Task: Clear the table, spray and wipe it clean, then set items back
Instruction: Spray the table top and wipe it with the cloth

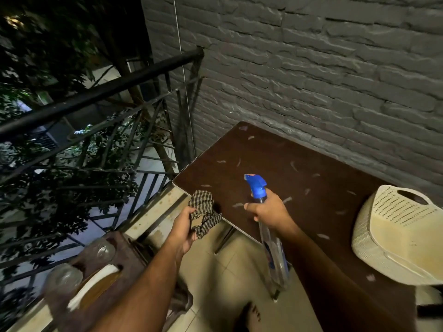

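Observation:
A dark brown table stands against the grey brick wall, its top dotted with pale smears and bits of dirt. My right hand grips the neck of a clear spray bottle with a blue trigger head, held over the table's near edge with the nozzle pointing toward the far left corner. My left hand holds a crumpled checked cloth just off the table's left corner.
A cream perforated plastic basket lies tipped at the table's right end. At lower left a brown stool carries two glasses and a plate. A black metal railing runs along the left. My bare foot stands on the tiled floor.

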`<action>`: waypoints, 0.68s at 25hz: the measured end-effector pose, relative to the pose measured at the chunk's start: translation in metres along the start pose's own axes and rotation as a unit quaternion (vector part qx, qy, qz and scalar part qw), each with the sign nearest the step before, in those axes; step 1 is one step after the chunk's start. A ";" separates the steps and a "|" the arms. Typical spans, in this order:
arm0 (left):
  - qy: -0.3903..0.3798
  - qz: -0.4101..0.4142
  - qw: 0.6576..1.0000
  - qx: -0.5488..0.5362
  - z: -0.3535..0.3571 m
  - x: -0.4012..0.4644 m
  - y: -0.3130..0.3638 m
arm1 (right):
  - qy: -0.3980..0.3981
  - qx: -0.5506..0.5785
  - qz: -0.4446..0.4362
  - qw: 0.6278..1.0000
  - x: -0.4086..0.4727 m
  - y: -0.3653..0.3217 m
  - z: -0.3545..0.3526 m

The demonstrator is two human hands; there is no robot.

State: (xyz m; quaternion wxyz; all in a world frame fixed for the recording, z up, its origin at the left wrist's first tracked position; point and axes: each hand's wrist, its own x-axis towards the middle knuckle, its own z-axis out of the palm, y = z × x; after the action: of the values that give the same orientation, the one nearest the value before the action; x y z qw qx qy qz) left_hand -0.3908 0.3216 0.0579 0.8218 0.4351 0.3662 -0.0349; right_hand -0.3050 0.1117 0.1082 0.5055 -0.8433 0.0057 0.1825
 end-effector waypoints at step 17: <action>-0.002 0.021 0.999 -0.024 0.088 0.073 0.028 | 0.099 0.017 -0.006 0.995 0.088 -0.012 -0.086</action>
State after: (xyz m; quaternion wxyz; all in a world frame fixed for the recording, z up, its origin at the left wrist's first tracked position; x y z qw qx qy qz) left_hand -0.2765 0.2928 0.0622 0.8334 0.4226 0.3561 -0.0093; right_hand -0.1949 0.0595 0.1270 0.5176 -0.8486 0.0535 0.0949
